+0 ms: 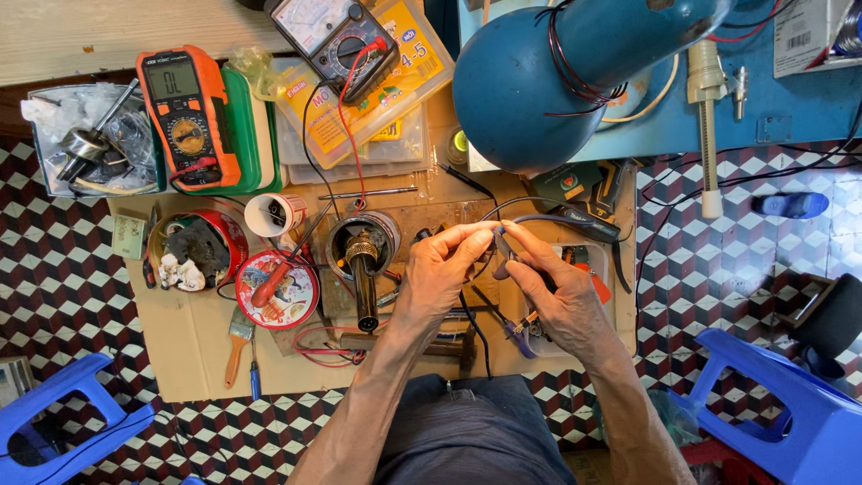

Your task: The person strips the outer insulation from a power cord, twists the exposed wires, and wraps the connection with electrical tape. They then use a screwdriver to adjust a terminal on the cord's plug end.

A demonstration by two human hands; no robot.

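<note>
My left hand and my right hand meet above the cardboard work mat. Both pinch a thin dark cable between thumb and fingers; the right hand's fingertips also close on a small grey part at about the cable's end. A black wire hangs down from the hands toward my lap. A soldering iron stands in a metal tin just left of my left hand. What lies under the hands is hidden.
An orange digital multimeter and an analog meter lie at the back. A blue lamp shade hangs over the mat. Round tins, a brush, a screwdriver and blue plastic stools surround the spot.
</note>
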